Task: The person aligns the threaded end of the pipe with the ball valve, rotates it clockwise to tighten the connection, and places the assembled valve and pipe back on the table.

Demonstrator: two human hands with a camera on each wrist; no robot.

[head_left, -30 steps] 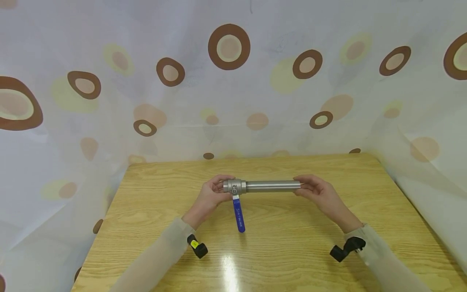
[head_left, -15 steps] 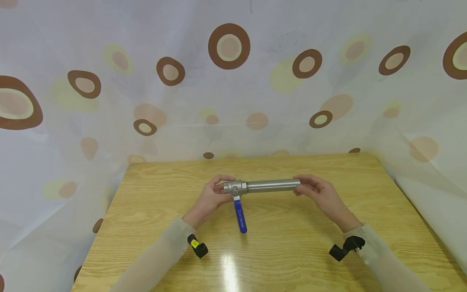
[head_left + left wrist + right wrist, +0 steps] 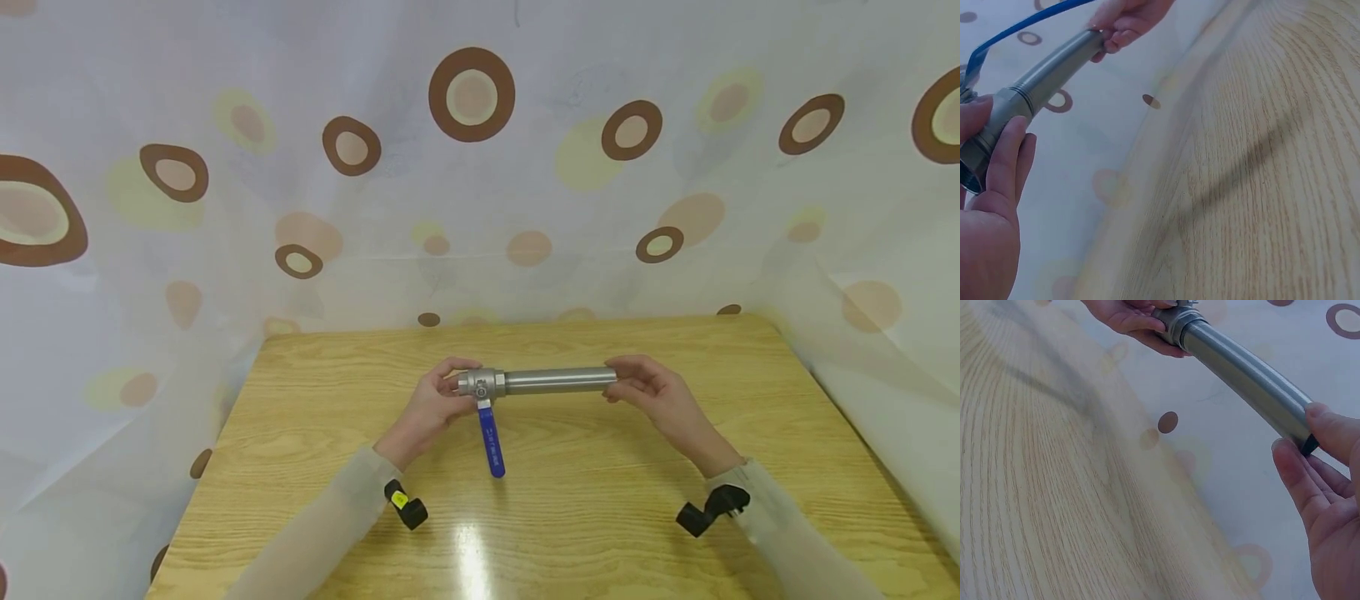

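A steel ball valve (image 3: pixel 482 383) with a blue lever handle (image 3: pixel 491 440) is held above the table by my left hand (image 3: pixel 426 410), thumb and fingers around its body. A straight steel pipe (image 3: pixel 558 381) runs rightward from the valve's threaded end. At the pipe's far end, my right hand (image 3: pixel 657 405) pinches the rim between thumb and fingers. The lever points toward me, sloping slightly right. In the left wrist view the valve's open left port (image 3: pixel 971 175) shows between the fingers. The right wrist view shows the right thumb and fingertips on the pipe's end (image 3: pixel 1307 434).
A wood-grain table (image 3: pixel 555 517) lies beneath both hands. Behind it and at both sides hangs a white sheet (image 3: pixel 525 183) with brown and yellow round patterns. Black wrist cameras sit on the left sleeve (image 3: pixel 337 508) and the right sleeve (image 3: pixel 787 517).
The pipe's right end rises slightly, and the right fingers shift their grip there. The blue lever swings a little right, then back left. The left hand barely moves.
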